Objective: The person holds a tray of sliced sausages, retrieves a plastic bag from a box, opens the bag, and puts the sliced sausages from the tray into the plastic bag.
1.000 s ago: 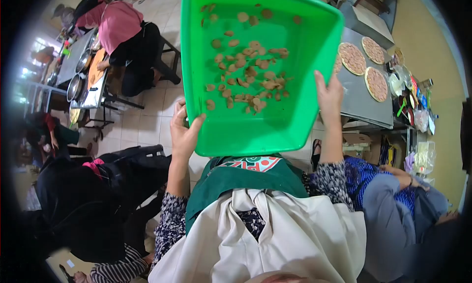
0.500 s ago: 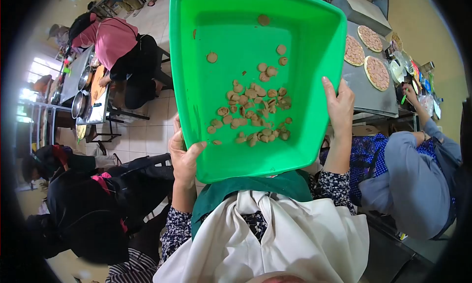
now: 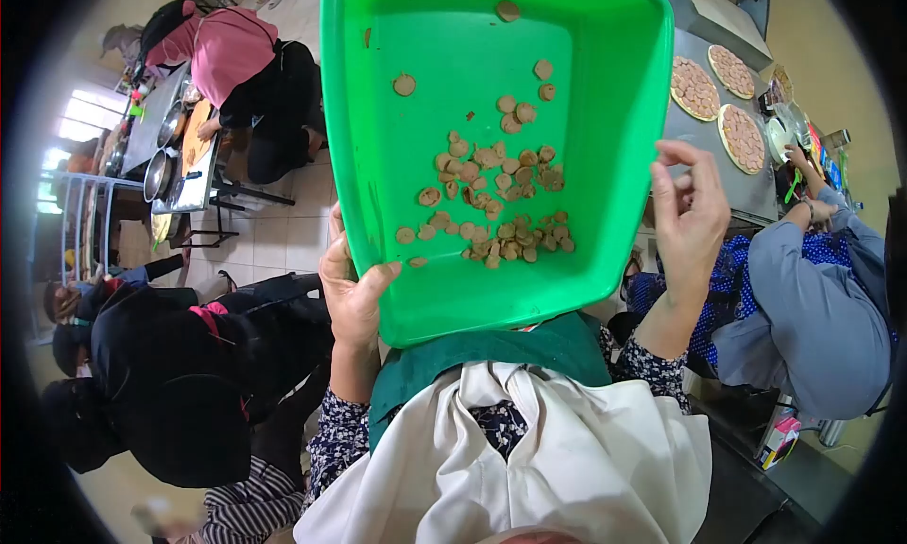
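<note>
Item, nearest the body: one cream cloth (image 3: 557, 440), draped above a green apron (image 3: 501, 357), floral sleeves to either side. Left hand (image 3: 350, 293): closed on the green tub (image 3: 472, 62) at its left rim close to the near left corner, thumb lapped over the inner wall, fingers mostly hidden outside. Right hand (image 3: 694, 213): just beside the tub's right rim, fingers loosely bent, thumb apart from them, nothing held; contact with the rim not clear. The tub: deep, tilted to show its floor, near edge against the apron, far edge cropped; long axis seemingly running away from the body. Contents: round brown slices (image 3: 511, 166), loose, some overlapping, gathered mainly in the near half of the floor, densest toward its near right corner, a few strays toward the far edge. Key relation, as judged: the mass of slices lies between the hands, inward and left of the right hand, which is nearer the dense heap; one lone slice (image 3: 418, 261) sits just beside the left thumb. Beyond the right rim: a grey table (image 3: 701, 138) bearing topped rounds (image 3: 742, 139). Farther off, at left: a person in a pink top (image 3: 227, 52), bent over an orange board (image 3: 194, 133).
</note>
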The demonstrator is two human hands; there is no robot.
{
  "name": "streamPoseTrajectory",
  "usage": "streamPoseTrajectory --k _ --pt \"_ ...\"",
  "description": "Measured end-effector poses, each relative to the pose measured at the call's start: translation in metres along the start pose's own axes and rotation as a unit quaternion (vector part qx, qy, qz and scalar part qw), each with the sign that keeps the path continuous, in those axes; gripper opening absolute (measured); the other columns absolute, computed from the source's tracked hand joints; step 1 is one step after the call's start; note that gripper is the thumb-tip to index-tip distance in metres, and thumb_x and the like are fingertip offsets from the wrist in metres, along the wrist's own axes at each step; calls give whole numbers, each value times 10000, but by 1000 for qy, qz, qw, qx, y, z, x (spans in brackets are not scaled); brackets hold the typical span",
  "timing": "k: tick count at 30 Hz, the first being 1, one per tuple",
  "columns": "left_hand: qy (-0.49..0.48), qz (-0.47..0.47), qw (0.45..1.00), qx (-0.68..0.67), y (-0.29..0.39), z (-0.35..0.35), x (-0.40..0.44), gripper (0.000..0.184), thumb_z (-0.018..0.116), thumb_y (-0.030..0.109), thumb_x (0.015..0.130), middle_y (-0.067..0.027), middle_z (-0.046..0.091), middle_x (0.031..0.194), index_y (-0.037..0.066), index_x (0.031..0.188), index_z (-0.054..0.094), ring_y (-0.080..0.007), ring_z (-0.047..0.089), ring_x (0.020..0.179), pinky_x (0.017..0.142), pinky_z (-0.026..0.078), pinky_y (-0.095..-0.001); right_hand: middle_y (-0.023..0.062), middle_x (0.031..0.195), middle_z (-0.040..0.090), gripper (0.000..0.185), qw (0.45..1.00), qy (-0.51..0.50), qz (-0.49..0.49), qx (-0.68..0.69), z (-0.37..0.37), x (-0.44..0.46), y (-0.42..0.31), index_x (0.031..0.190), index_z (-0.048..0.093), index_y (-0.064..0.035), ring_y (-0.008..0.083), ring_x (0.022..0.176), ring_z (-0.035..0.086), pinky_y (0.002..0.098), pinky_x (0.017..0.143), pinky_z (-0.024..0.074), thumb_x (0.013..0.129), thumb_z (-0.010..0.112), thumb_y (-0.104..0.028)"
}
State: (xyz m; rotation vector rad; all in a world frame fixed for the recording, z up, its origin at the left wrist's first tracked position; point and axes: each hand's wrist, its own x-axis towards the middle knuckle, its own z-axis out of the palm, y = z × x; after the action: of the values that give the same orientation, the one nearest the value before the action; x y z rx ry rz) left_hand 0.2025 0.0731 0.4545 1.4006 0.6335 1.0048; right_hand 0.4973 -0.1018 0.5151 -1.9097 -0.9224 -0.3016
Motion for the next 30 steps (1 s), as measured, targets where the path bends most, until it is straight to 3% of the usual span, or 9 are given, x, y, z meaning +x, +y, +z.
streamPoseTrajectory --k 4,6,9,11,14,16,18,21,30 --pt "34 24 998 -44 1 10 -5 351 638 -58 756 -55 692 982 30 1095 649 -139 662 839 790 543 -283 67 888 612 158 985 -158 14 69 5 -10 3 1016 631 -23 130 570 511 279 537 430 866 675 -46" --pt "53 -61 994 -68 14 18 -9 241 647 -23 684 -60 524 1113 9 920 684 -180 474 1152 960 394 -312 86 900 614 149 967 -236 16 90 10 -14 8 1000 625 -31 184 584 541 306 550 445 860 675 -41" --pt "59 -17 997 -39 16 29 -17 236 650 -25 688 -65 529 1126 10 918 685 -173 493 1130 969 395 -314 104 912 615 142 958 -270 -13 94 19 -23 22 982 613 -24 219 619 572 334 584 464 859 677 -53" --pt "62 -12 998 -29 18 34 -21 235 647 -29 686 -67 529 1136 7 915 684 -174 488 1136 975 393 -315 124 907 611 144 947 -308 13 84 21 -27 23 965 605 -20 276 688 611 378 632 484 850 678 -68" --pt "71 -15 997 -24 22 43 -25 236 637 -38 679 -68 529 1155 2 908 683 -179 473 1153 986 392 -319 151 887 597 173 941 -329 -35 71 35 -37 28 946 617 -18 362 794 624 448 696 498 819 692 -109" --pt "81 -24 996 -30 19 40 -28 240 629 -43 674 -69 529 1165 0 904 683 -184 463 1165 991 391 -322 156 891 597 184 935 -348 -43 43 45 -42 26 941 620 -17 363 798 624 450 700 499 813 701 -122" --pt "72 64 995 -16 6 30 -28 455 608 -94 711 -81 682 1029 12 1152 637 -164 661 883 814 538 -304 164 905 596 217 927 -370 -56 29 59 -48 29 944 622 -18 368 811 627 461 707 503 806 713 -157" --pt "85 53 994 -52 4 31 -32 443 612 -100 723 -79 682 1030 9 1151 635 -162 660 889 820 535 -305 127 896 607 232 927 -366 -81 23 72 -54 27 973 629 -39 331 783 634 431 687 507 801 726 -161" --pt "71 79 994 -5 4 26 -36 393 631 -96 734 -70 690 1000 6 1113 647 -145 658 866 798 525 -283 131 926 628 219 923 -381 -54 -33 84 -58 27 1000 660 -53 328 806 655 435 717 525 832 704 -187"
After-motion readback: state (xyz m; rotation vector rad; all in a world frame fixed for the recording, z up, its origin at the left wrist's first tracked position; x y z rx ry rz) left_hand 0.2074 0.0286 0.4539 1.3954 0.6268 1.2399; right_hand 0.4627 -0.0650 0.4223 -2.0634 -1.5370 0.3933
